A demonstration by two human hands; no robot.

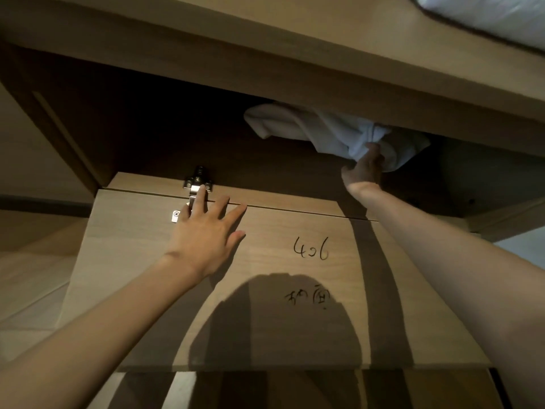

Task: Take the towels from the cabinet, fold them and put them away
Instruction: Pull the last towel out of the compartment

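Inside the dark cabinet (177,137), the right grip (364,169) is clamped on a bunched white towel (324,131), just under the wooden top edge (295,69). Nearer than it lies the open door panel (265,290), with a metal hinge (198,184); the left grip (206,231) rests flat there, fingers spread.
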